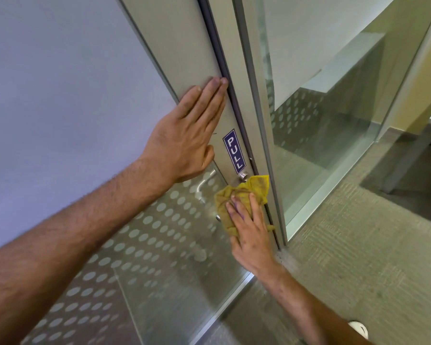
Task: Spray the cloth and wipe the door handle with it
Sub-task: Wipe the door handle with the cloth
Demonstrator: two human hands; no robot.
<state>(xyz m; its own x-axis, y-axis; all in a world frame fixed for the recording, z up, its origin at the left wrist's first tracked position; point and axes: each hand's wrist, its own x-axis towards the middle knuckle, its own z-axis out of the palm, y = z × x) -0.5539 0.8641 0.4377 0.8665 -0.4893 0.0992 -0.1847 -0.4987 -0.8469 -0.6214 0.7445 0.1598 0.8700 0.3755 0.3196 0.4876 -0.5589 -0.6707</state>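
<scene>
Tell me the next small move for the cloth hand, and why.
Probably slide the right hand and cloth up onto the knob: the cloth sits just below it, pressed to the door frame, while the left hand lies flat above.

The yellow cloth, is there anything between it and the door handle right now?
Nothing visible. The right hand presses the yellow cloth flat over the handle area on the door's metal stile, just below the round knob. The left hand rests flat higher up, beside the PULL sign, clear of the cloth.
</scene>
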